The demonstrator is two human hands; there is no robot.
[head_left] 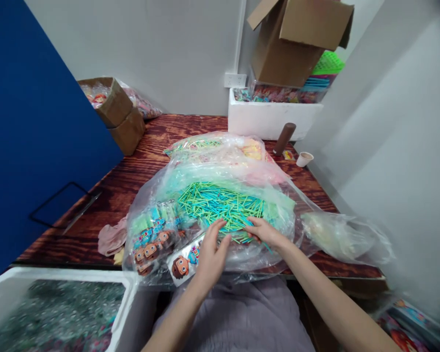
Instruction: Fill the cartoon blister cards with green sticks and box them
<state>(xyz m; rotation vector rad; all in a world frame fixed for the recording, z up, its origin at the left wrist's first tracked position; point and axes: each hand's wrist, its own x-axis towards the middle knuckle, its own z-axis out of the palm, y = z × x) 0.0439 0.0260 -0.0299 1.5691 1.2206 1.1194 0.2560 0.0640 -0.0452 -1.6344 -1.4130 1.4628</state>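
A big heap of thin green and blue plastic sticks [220, 203] lies on clear plastic at the middle of the table. At the heap's right front edge, my right hand [266, 232] has its fingers closed on a few sticks; a blue one pokes out below the palm. My left hand [213, 252] is at the front edge of the heap, its thumb and fingers apart. Partly behind that hand lies a white printed packet [183, 264] with a cartoon face. Further left is a stack of clear packets [152, 239] with the same cartoon figure.
Filled plastic bags [220, 146] lie behind the heap, and a crumpled clear bag [337, 237] to the right. A brown cylinder [285, 139] and paper cup [304, 159] stand back right, near a white foam box [271, 120]. Another foam box [130, 288] is front left.
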